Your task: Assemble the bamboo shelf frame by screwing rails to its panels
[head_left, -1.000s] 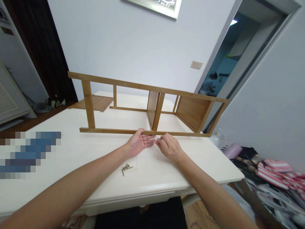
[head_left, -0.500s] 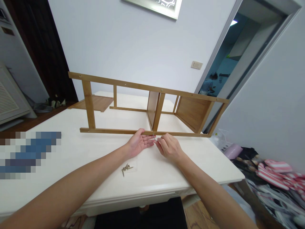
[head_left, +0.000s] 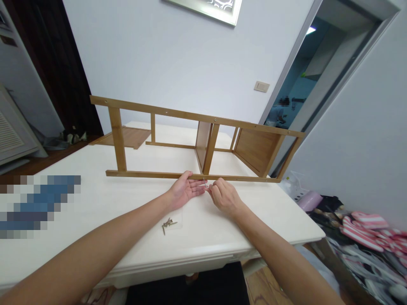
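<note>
A wooden shelf frame lies on its side across the white table. My left hand is palm up at its lower front rail, thumb against the wood and fingers stretched out. Close to those fingertips, my right hand pinches a thin bent metal hex key. The key's upper end meets the rail just below the middle shelf panel. Several screws lie in a loose pile near my left forearm, beside a clear plastic bag.
A separate wooden panel lies at the table's back left. Clothes and bags are heaped beyond the right edge. A person is visible through the doorway. The wall rises behind the table.
The view has shifted very slightly. My right hand has barely moved, with the hex key still at the rail; my left hand stays in place.
</note>
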A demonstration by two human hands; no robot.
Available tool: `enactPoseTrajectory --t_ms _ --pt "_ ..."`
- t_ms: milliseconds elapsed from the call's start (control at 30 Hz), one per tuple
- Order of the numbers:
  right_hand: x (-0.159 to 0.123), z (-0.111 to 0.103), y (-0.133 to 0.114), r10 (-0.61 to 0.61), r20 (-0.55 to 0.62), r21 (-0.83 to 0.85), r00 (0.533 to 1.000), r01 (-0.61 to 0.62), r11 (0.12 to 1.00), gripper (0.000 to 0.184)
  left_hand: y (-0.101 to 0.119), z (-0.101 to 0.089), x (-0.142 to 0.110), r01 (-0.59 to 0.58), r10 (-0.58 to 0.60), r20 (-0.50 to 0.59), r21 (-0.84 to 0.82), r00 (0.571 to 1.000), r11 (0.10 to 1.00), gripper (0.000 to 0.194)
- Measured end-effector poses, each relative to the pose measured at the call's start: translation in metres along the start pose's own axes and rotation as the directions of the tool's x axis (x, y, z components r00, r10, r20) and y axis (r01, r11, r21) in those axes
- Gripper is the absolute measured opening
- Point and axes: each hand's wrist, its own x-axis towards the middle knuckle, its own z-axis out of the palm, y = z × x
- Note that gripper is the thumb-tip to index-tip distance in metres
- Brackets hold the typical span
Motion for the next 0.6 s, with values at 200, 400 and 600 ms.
enactPoseTrajectory --t_ms 200,400,600 --pt "-0.003 0.004 0.0 0.027 -0.006 0.018 1.0 -0.027 0.999 0.024 0.0 0.001 -0.001 0.006 -0.006 -0.008 0.002 1.0 1.0 0.04" --pt "0.001 0.001 0.002 0.021 0.007 0.038 1.0 -0.021 0.999 0.013 0.0 -0.001 0.001 0.01 -0.01 0.002 0.015 1.0 1.0 0.042" --pt "0.009 -0.009 0.0 -0.102 0.038 0.02 0.994 0.101 0.995 0.017 -0.002 -0.005 0.005 0.012 -0.012 0.015 0.015 1.0 1.0 0.041"
